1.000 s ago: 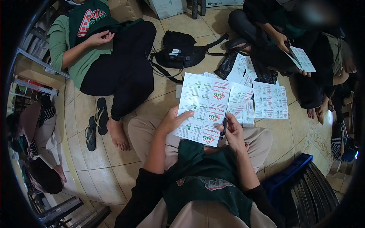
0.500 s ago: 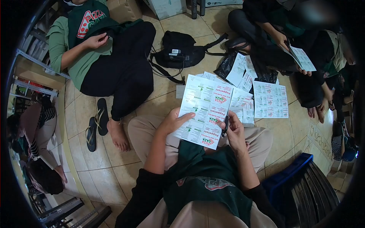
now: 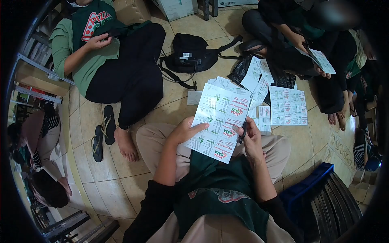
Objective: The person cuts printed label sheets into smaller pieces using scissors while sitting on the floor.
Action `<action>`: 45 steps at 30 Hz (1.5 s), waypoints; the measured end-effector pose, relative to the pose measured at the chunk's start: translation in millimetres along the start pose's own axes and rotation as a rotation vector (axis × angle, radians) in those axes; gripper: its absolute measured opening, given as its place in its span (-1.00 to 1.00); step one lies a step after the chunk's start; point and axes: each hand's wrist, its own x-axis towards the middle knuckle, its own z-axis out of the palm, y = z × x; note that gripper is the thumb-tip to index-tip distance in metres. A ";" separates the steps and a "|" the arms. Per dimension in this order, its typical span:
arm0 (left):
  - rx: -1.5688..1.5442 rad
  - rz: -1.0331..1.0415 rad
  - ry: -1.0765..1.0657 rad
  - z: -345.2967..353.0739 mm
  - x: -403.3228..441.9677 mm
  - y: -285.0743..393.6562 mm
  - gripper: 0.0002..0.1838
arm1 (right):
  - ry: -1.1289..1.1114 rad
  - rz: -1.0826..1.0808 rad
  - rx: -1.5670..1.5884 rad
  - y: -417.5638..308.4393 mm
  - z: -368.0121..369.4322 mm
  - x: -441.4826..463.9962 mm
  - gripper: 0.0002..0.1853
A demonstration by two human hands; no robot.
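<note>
A white sheet of printed pizza labels [image 3: 214,117] is tilted over my lap. My left hand [image 3: 183,132] grips its left edge, the thumb lying on top of the print. Dark-handled scissors [image 3: 243,132] are in my right hand [image 3: 253,139], at the sheet's right edge, with a blade pointing up along that edge. How far apart the blades are cannot be made out. Just beyond the sheet, more printed sheets [image 3: 288,106] lie on the tiled floor, some overlapping a black plastic bag [image 3: 242,69].
A black backpack [image 3: 190,52] lies on the floor ahead. To the left, a person sits near a pair of flip-flops [image 3: 97,141]. At the right, another person's hands hold a label sheet [image 3: 322,60] and scissors. A blue-edged black crate [image 3: 324,198] stands by my right side.
The sheet in my left hand has shifted slightly down. My right hand and the scissors have turned a little, the blade now showing along the sheet's right edge.
</note>
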 end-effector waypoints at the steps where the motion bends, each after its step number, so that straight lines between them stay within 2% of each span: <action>1: -0.007 0.000 0.008 0.0 0.2 -1.1 -0.63 | -0.002 -0.002 0.002 0.6 0.1 0.5 -0.45; 8: 0.060 -0.020 0.028 -2.5 1.1 -1.9 -0.62 | 0.018 0.033 -0.033 15.1 -9.2 5.3 -0.55; 10: 0.156 0.089 0.098 -11.5 -1.9 -7.1 -0.63 | 0.037 0.032 -0.038 14.1 -25.0 9.1 -0.56; 14: 0.205 -0.047 0.186 -46.7 -64.3 35.1 -0.62 | 0.134 -0.048 -0.147 -12.3 -70.1 18.6 -0.57; 16: 0.357 -0.066 0.229 -68.5 -102.3 46.2 -0.64 | 0.139 -0.042 -0.224 -29.1 -92.5 27.0 -0.52; 18: 0.666 -0.155 0.112 -91.0 -135.2 55.1 -0.69 | 0.168 -0.018 -0.231 -29.8 -117.3 43.8 -0.43; 19: 0.673 -0.152 0.111 -90.7 -145.4 56.7 -0.69 | 0.159 0.022 -0.236 -28.2 -127.5 53.4 -0.43; 21: 0.542 -0.323 0.089 -85.7 -164.2 55.5 -0.65 | 0.150 0.060 -0.234 -15.5 -148.0 71.0 -0.42; 24: 0.669 -0.285 0.033 -70.1 -173.3 12.1 -0.55 | 0.045 0.178 -0.264 31.5 -171.9 100.9 -0.37; 25: 0.675 -0.285 0.034 -55.2 -170.4 18.4 -0.55 | 0.049 0.135 -0.489 52.1 -176.4 110.3 -0.34; 26: 0.810 -0.261 0.054 -33.5 -167.3 29.4 -0.48 | 0.056 0.091 -0.716 68.4 -179.6 116.7 -0.31; 27: 0.945 -0.234 0.072 -19.1 -165.3 38.2 -0.41 | 0.036 -0.036 -0.857 78.4 -180.2 120.1 -0.30; 28: 0.949 -0.230 0.068 -14.8 -163.7 44.2 -0.41 | 0.019 -0.163 -0.998 86.2 -183.2 121.8 -0.28; 29: 1.034 -0.136 0.192 -12.1 -161.1 49.8 -0.38 | 0.049 -0.150 -1.070 85.3 -179.9 120.0 -0.30; 30: 1.113 -0.040 0.321 -10.3 -157.2 54.1 -0.34 | 0.052 -0.151 -1.070 82.4 -178.3 117.4 -0.30; 31: 1.114 -0.037 0.324 -10.9 -150.0 56.4 -0.34 | 0.045 -0.125 -1.087 79.7 -175.3 114.9 -0.31; 33: 1.294 0.249 0.569 -17.0 -126.1 61.0 -0.34 | 0.029 -0.058 -1.141 79.2 -173.3 115.1 -0.33; 35: 1.203 0.417 0.517 -13.1 -86.5 71.4 -0.38 | 0.053 -0.068 -1.114 81.6 -171.7 114.7 -0.34; 37: 0.702 0.352 0.347 6.6 -33.9 78.2 -0.44 | 0.115 -0.127 -1.130 87.5 -169.3 113.1 -0.39; 39: 0.342 0.266 0.141 10.8 38.8 44.7 -0.48 | 0.121 -0.137 -1.113 88.5 -168.5 112.5 -0.38; 41: 0.785 0.161 0.155 10.5 109.4 2.1 -0.40 | 0.093 -0.224 -1.134 96.1 -177.5 113.5 -0.37; 42: 0.912 0.029 0.155 14.5 140.6 -17.8 -0.29 | 0.112 -0.197 -1.121 89.8 -172.6 108.9 -0.38; 44: 1.041 -0.243 0.209 42.6 157.4 -26.4 -0.09 | 0.062 -0.284 -1.130 93.6 -178.9 108.0 -0.39; 45: 1.067 -0.261 0.292 56.3 156.6 -31.7 -0.04 | 0.074 -0.227 -1.117 88.4 -175.4 104.3 -0.40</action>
